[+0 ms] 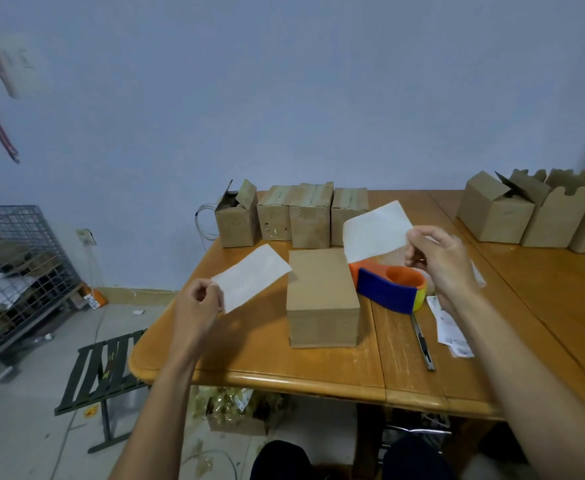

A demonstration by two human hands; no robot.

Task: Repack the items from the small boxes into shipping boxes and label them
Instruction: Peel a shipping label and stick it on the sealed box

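Paper sheets [251, 277] [375, 230], two, tape dispenser [391, 287], one

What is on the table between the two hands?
In the head view, a closed brown box sits between the left hand and right hand, with a blue and orange tape dispenser beside it, nearer the right hand.

A wire cage [24, 244] stands left of the wooden table [249, 358], a green folding stool [109, 370] between them.

Plain brown box [322, 292], white sheets [251, 276], blue-orange-yellow tape dispenser [389, 287]
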